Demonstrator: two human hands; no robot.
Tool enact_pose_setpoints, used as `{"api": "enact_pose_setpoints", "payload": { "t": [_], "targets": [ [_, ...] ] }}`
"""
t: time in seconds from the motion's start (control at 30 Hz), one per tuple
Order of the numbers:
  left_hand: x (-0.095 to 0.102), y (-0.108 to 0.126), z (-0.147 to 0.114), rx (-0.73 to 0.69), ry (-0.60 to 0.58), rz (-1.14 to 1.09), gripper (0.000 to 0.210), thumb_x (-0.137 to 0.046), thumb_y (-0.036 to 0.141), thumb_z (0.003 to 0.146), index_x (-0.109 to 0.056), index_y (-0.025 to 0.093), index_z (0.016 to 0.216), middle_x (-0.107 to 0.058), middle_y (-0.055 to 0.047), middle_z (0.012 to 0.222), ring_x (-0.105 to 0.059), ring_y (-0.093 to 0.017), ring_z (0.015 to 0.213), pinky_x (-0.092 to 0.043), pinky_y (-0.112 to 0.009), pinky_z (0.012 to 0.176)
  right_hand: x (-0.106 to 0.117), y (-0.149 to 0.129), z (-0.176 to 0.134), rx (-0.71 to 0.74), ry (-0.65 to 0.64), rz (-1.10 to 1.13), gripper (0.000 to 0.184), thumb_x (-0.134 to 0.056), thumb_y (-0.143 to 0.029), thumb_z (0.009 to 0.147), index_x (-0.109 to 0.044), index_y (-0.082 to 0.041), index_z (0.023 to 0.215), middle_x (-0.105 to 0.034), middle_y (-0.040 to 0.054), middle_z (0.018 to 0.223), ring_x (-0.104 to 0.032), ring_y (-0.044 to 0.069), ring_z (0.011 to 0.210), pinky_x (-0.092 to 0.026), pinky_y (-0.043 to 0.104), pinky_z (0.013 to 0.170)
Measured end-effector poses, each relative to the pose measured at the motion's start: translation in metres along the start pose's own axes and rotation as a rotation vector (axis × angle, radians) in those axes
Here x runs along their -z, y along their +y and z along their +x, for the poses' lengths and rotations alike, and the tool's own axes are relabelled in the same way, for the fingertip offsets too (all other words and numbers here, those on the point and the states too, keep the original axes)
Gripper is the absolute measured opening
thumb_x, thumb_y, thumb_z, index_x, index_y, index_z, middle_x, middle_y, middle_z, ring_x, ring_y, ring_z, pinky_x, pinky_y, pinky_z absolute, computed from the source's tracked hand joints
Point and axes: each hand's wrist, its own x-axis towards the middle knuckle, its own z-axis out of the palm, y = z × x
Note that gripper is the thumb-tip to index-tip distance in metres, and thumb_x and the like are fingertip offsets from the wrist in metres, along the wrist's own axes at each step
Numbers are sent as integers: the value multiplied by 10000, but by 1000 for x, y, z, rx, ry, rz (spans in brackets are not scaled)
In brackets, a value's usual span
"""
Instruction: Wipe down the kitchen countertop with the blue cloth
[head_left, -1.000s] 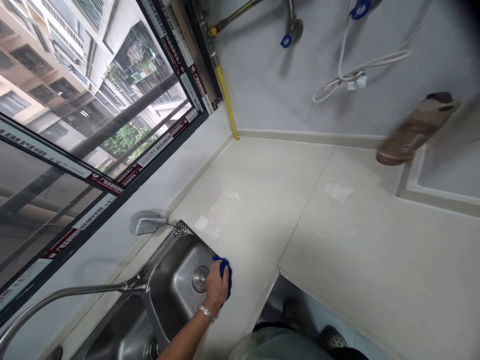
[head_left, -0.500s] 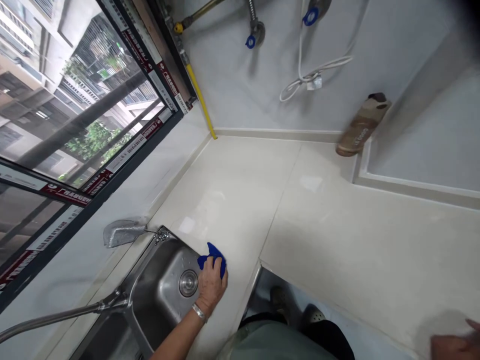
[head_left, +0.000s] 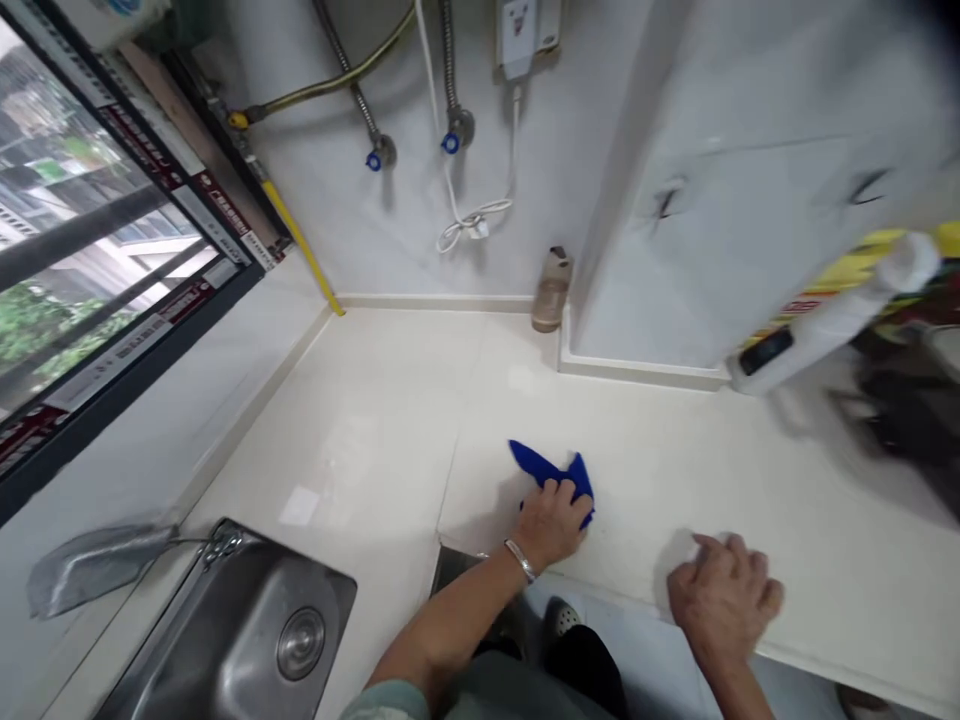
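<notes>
A blue cloth (head_left: 541, 465) lies bunched under my left hand (head_left: 551, 522), whose fingers press it onto the cream countertop (head_left: 637, 440). A silver bracelet (head_left: 521, 562) circles the left wrist. The hand is just beyond the counter's inner corner, right of the seam. To the right, my right hand (head_left: 726, 592) rests on the counter near its front edge, fingers bent and somewhat apart, with nothing seen in it. Its palm is hidden from above.
A steel sink (head_left: 255, 640) is at lower left, with a plastic-wrapped faucet part (head_left: 101, 565) beside it. A brown bottle (head_left: 552, 290) stands by the wall corner. At right are a white bottle (head_left: 836, 320) and blurred dark items (head_left: 915, 400). Valves and a cable (head_left: 472, 220) are on the wall.
My left hand has moved the blue cloth from the sink's edge rightward across the counter. My right hand has come further into view. The view has shifted right, showing the white bottle.
</notes>
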Motion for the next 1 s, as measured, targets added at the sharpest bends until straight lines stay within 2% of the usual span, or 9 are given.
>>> {"api": "enact_pose_setpoints", "payload": {
  "t": [0.07,0.17,0.23,0.3,0.4,0.53,0.77,0.9,1.0],
  "targets": [
    [-7,26,13,-148,5,-43,304,-529,459,931,-601,208,1086,-523,-96,1090,-483,-259,965,-441,-379,697,-2,0,-1,15,12,-16,362,-457,-245,843,-603,-144,1157,-561,202,1355,-439,394,1335,-359,573,1050],
    [-16,54,9,-306,25,-78,322,-475,493,953,-631,232,1059,-533,-88,1074,-478,-254,942,-422,-400,714,-5,1,-2,5,25,-22,375,-418,-241,872,-597,-146,1187,-555,188,1377,-415,366,1371,-346,559,1089],
    [-21,56,-1,-343,59,-80,274,-450,442,980,-646,282,1085,-547,-69,1113,-479,-244,952,-411,-398,740,-5,1,-3,-3,26,-15,385,-396,-240,880,-589,-153,1202,-549,174,1390,-404,345,1385,-335,551,1110],
    [-22,44,-11,-319,101,-90,252,-445,404,995,-646,351,1137,-557,-39,1187,-480,-233,973,-406,-392,774,-6,1,-3,-4,28,-10,385,-386,-245,881,-587,-156,1198,-543,167,1400,-391,334,1397,-328,546,1122],
    [-18,1,-22,-200,139,-102,250,-522,367,973,-636,428,1186,-560,4,1273,-480,-225,983,-412,-389,821,-6,0,-2,-11,37,-14,366,-381,-254,884,-590,-164,1171,-546,154,1396,-397,327,1395,-325,540,1127],
    [-1,-79,-39,112,161,-66,396,-618,261,916,-617,432,1273,-566,-19,1317,-493,-249,1054,-431,-395,860,-8,1,-1,-13,52,-19,348,-396,-248,872,-588,-176,1154,-563,149,1372,-424,334,1377,-344,547,1114],
    [31,-215,-91,724,294,105,372,-448,367,992,-629,338,1317,-567,-81,1337,-515,-303,1053,-454,-420,886,-9,3,1,9,74,-27,328,-416,-262,871,-565,-187,1153,-577,167,1348,-460,369,1341,-368,579,1090],
    [44,-252,-111,993,372,168,411,-454,410,983,-619,283,1337,-548,-114,1345,-529,-316,1046,-472,-425,861,-10,3,0,23,59,-16,324,-405,-269,879,-560,-171,1146,-571,193,1340,-450,389,1341,-368,598,1078],
    [47,-253,-111,988,352,233,417,-440,400,987,-613,272,1345,-556,-112,1343,-540,-313,982,-476,-427,803,-11,2,-2,29,60,-16,327,-381,-271,893,-559,-160,1144,-559,198,1349,-433,392,1349,-349,597,1087]
  ]
}}
